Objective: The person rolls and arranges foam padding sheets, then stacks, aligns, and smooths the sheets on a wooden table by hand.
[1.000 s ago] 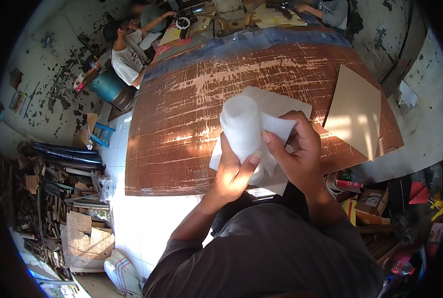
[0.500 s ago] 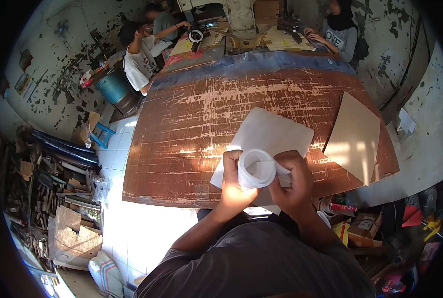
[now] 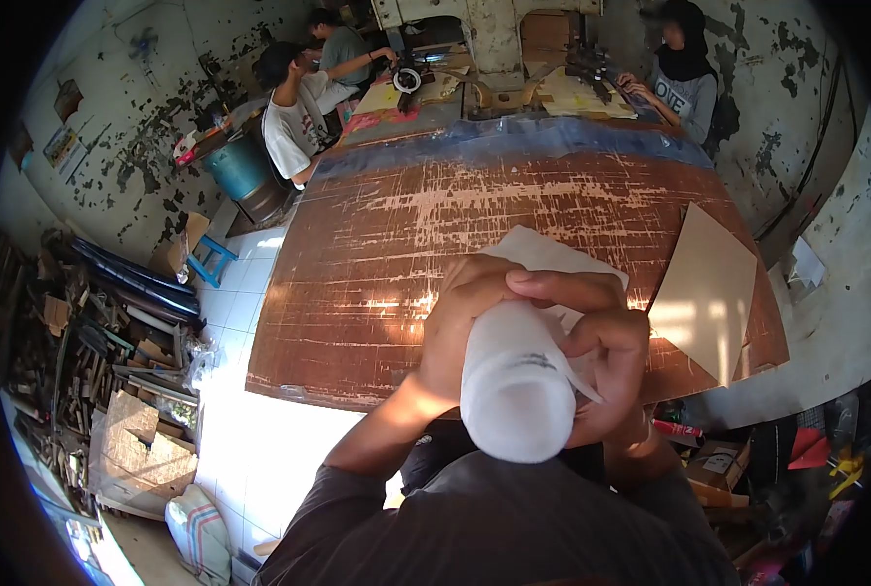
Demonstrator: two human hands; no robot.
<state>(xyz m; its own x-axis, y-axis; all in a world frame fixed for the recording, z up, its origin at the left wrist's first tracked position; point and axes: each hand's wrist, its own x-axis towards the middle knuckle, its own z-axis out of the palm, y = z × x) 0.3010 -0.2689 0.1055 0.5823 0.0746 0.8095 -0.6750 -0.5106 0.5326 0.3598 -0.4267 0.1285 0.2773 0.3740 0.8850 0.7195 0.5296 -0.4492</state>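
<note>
A white rolled sheet [image 3: 516, 391], shaped like a tube with dark marks near its lower end, is held close to my body above the table's front edge. My left hand [image 3: 460, 317] wraps round its left side and far end. On the right, my right hand [image 3: 601, 347] grips the roll, its fingers bent round the loose edge. Behind both hands a white sheet [image 3: 553, 251] lies on the scratched brown table [image 3: 357, 293], partly hidden by them.
A beige board [image 3: 706, 293] lies at the table's right. Blue plastic [image 3: 514, 142] runs along the far edge. A person [image 3: 294, 122] is at the far left, another [image 3: 343, 59] behind, and a third [image 3: 684, 88] at the far right. A blue stool [image 3: 211, 262] stands at left.
The roll has tipped, so its near end now points toward my body, and it has come closer. Both hands have shifted round its far end and right side. The view has tilted upward.
</note>
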